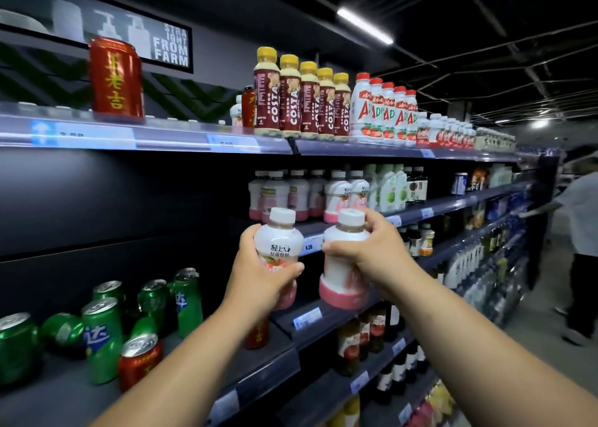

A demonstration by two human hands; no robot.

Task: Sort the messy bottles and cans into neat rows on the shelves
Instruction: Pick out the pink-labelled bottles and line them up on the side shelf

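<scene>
Left hand, fingers gripping white labelled bottle, right hand, fingers gripping pink-based bottle, COSTA bottles at 12 o'clock, AD bottles at 1 o'clock, FROM FARM sign at 11 o'clock

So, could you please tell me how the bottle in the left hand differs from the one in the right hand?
The left-hand bottle turns its printed label to the camera; the right-hand bottle shows a mostly plain white side. The left hand wraps low, hiding much of its bottle's pink base; the right hand grips higher, leaving its bottle's pink base exposed. Both have white caps and white-and-pink bodies.
</scene>
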